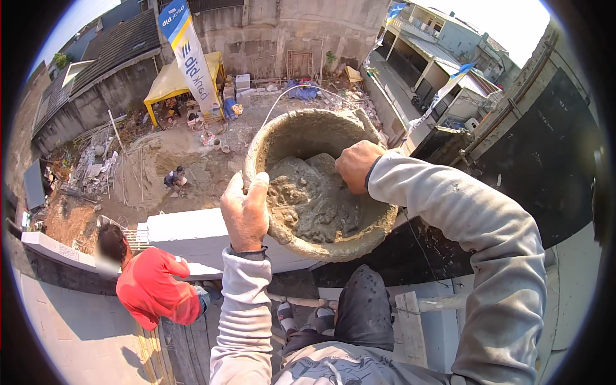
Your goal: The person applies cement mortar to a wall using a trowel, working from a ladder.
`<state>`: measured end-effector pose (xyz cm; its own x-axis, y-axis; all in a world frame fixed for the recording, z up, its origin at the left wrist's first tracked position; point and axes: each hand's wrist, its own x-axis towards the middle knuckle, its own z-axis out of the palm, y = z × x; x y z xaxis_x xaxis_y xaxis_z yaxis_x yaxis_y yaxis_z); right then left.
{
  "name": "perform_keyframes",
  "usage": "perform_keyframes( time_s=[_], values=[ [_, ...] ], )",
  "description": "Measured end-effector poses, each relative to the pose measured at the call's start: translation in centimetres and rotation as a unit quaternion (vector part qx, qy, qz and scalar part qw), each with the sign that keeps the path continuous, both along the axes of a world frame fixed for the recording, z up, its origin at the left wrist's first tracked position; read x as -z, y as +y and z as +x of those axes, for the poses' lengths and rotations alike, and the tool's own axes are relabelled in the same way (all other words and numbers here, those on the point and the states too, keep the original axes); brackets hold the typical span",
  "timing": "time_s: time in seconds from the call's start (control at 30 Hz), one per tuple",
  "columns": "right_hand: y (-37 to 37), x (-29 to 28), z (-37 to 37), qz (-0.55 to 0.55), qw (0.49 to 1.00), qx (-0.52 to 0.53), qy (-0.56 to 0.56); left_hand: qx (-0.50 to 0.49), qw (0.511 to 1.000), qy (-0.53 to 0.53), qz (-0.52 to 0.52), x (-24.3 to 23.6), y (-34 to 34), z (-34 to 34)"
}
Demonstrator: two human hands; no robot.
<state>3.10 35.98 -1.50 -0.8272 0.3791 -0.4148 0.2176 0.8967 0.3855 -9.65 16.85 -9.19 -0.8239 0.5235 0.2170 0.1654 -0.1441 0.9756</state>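
Observation:
A mortar-crusted bucket (340, 250) is tilted toward me in front of my body, its thin wire handle standing up behind the far rim. Wet grey mortar (305, 192) lies heaped inside it. My left hand (247, 215) is closed over the bucket's left rim, with the thumb pointing up along the edge. Over the right side of the opening, my right hand (358, 165) is curled into a fist, its knuckles close to the mortar. Whatever that fist holds, if anything, is hidden by the fingers and the mortar.
A person in a red shirt (154, 282) stands to my left, beside wooden planks (168, 350). A pale block wall (186, 231) runs ahead, with a steep drop to the yard beyond. Another person (175, 178) crouches down there. A dark panel (539, 160) stands at right.

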Motion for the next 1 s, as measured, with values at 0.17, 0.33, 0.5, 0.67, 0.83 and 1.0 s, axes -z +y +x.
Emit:
perform_keyframes(
  time_s=[0.17, 0.33, 0.5, 0.67, 0.83, 1.0],
  values=[
    [-0.4, 0.9, 0.3, -0.084, 0.994, 0.063, -0.020, -0.015, 0.999, 0.002, 0.035, -0.8, 0.5, 0.7],
    [-0.9, 0.5, 1.0, -0.137, 0.989, 0.053, -0.022, -0.018, 0.999, -0.018, 0.021, -1.0, 0.0, 0.9],
    [-0.6, -1.1, 2.0, -0.173, 0.983, 0.052, -0.013, -0.016, 1.000, -0.018, 0.018, -0.6, 0.3, 0.5],
    [-0.1, -2.1, 3.2, -0.198, 0.975, 0.099, 0.029, -0.007, 1.000, -0.024, 0.001, -1.0, 0.2, 0.5],
    [0.1, -2.7, 3.5, -0.216, 0.969, 0.113, 0.026, -0.009, 0.999, -0.019, 0.029, -0.8, 0.4, 0.7],
    [0.1, -3.4, 4.8, -0.255, 0.960, 0.095, 0.073, -0.003, 0.999, -0.022, 0.031, -0.7, 0.1, 0.8]
  ],
)
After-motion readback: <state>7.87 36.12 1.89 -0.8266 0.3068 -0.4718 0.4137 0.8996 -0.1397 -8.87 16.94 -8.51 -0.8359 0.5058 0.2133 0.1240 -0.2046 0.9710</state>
